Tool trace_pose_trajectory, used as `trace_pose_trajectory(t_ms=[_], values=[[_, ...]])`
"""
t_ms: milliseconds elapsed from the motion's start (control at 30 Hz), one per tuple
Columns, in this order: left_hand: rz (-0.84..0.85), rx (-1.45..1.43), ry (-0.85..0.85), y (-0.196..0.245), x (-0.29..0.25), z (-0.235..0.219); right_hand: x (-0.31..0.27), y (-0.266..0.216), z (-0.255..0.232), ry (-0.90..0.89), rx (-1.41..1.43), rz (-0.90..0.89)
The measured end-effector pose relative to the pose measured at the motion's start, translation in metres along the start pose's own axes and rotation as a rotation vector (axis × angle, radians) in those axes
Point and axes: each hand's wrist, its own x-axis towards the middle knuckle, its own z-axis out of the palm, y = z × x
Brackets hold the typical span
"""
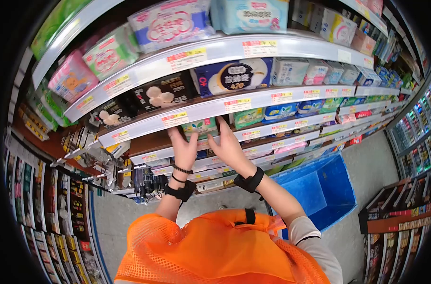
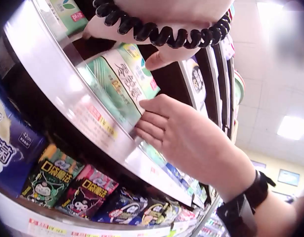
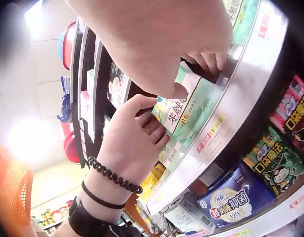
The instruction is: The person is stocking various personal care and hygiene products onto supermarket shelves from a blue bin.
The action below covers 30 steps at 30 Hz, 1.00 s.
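Observation:
A green-and-white pack of sanitary pads (image 1: 200,127) sits in a shelf row, behind the clear front lip, in the head view. Its printed front (image 2: 123,84) shows in the left wrist view. My left hand (image 1: 183,150) grips one side of it, the thumb near the front edge. On the opposite side my right hand (image 1: 228,150) holds it, fingers against the side and thumb at the edge. In the right wrist view the left hand (image 3: 126,140) has curled fingers beside the pack (image 3: 189,106). The right fingertips are partly hidden there.
The shelf above holds a dark blue pack (image 1: 234,75) and a black pack (image 1: 163,90). More green packs (image 1: 247,118) stand to the right in the same row. A blue crate (image 1: 341,189) is on the floor at right. Price labels line the shelf edge (image 1: 144,130).

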Motion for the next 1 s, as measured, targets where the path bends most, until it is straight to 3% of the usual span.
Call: trace_pose_trajectory(t_ms=[33, 67, 133, 167, 267, 333, 400, 467, 567, 600, 633, 667, 733, 800, 833, 867, 933, 967, 1000], values=[[-0.078, -0.096, 0.003, 0.017, -0.009, 0.003, -0.007, 0.001, -0.011, 0.011, 0.004, -0.031], [-0.011, -0.111, 0.048, 0.050, -0.013, -0.002, -0.015, 0.003, -0.022, 0.023, 0.008, -0.061], [0.004, -0.154, -0.040, 0.066, -0.021, 0.005, -0.031, 0.009, -0.038, 0.043, 0.062, 0.044], [0.117, -0.166, -0.091, 0.069, -0.026, 0.010, -0.039, 0.020, -0.048, 0.043, 0.037, 0.024], [0.110, -0.193, -0.311, 0.085, -0.044, 0.039, -0.067, 0.049, -0.071, 0.095, 0.013, 0.018], [0.112, -0.301, -0.411, 0.090, -0.061, 0.068, -0.091, 0.062, -0.088, 0.132, 0.043, 0.151], [0.102, -0.386, -0.624, 0.095, -0.073, 0.100, -0.108, 0.095, -0.103, 0.093, 0.008, 0.221], [0.106, -0.419, -0.687, 0.093, -0.085, 0.119, -0.118, 0.109, -0.110, -0.014, 0.088, 0.368], [0.085, -0.455, -0.913, 0.101, -0.128, 0.172, -0.160, 0.150, -0.147, -0.010, 0.161, 0.574], [0.040, -0.470, -1.070, 0.101, -0.146, 0.190, -0.177, 0.168, -0.153, -0.024, 0.156, 0.667], [-0.006, -0.474, -1.203, 0.100, -0.165, 0.206, -0.190, 0.187, -0.154, 0.026, 0.189, 0.640], [-0.014, -0.476, -1.221, 0.098, -0.182, 0.219, -0.204, 0.204, -0.158, 0.032, 0.193, 0.658], [-0.309, -0.500, -1.373, 0.091, -0.222, 0.248, -0.233, 0.241, -0.173, 0.004, 0.085, 0.947], [-0.629, -0.512, -1.364, 0.063, -0.299, 0.281, -0.258, 0.268, -0.186, -0.016, 0.024, 1.014], [-0.619, -0.437, -1.421, 0.061, -0.300, 0.294, -0.272, 0.282, -0.189, -0.041, -0.038, 1.074], [-0.891, -0.361, -1.535, 0.068, -0.316, 0.303, -0.290, 0.299, -0.188, -0.045, -0.037, 1.070], [-1.128, -0.267, -1.464, 0.088, -0.330, 0.311, -0.324, 0.338, -0.183, -0.090, -0.132, 1.274], [-1.129, -0.263, -1.459, 0.098, -0.329, 0.324, -0.332, 0.356, -0.184, -0.093, -0.127, 1.271], [-1.321, -0.229, -1.479, 0.108, -0.324, 0.338, -0.338, 0.372, -0.185, -0.109, -0.124, 1.272]])
